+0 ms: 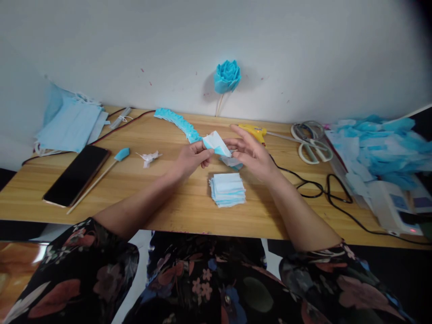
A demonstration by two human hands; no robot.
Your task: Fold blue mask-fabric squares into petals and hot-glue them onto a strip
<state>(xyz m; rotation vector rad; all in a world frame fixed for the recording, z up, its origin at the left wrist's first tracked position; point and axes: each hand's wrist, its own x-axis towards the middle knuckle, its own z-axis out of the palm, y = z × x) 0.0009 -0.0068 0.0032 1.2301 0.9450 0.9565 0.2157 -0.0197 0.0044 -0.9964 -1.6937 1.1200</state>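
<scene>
Between my two hands is a small white and blue piece of mask fabric, partly folded over at a corner. My left hand pinches its left side between thumb and fingers. At its lower right corner, the thumb and fingers of my right hand close on the piece, with the index finger raised. Just below lies a stack of cut fabric squares. Beneath my right fingers is another scrap of fabric, partly hidden. Behind my left hand curves a row of folded blue petals.
A blue fabric rose on a stick leans at the wall. Rightward are a yellow glue gun, scissors, cables and a heap of blue scraps. Leftward lie masks, a phone and a blue-tipped stick.
</scene>
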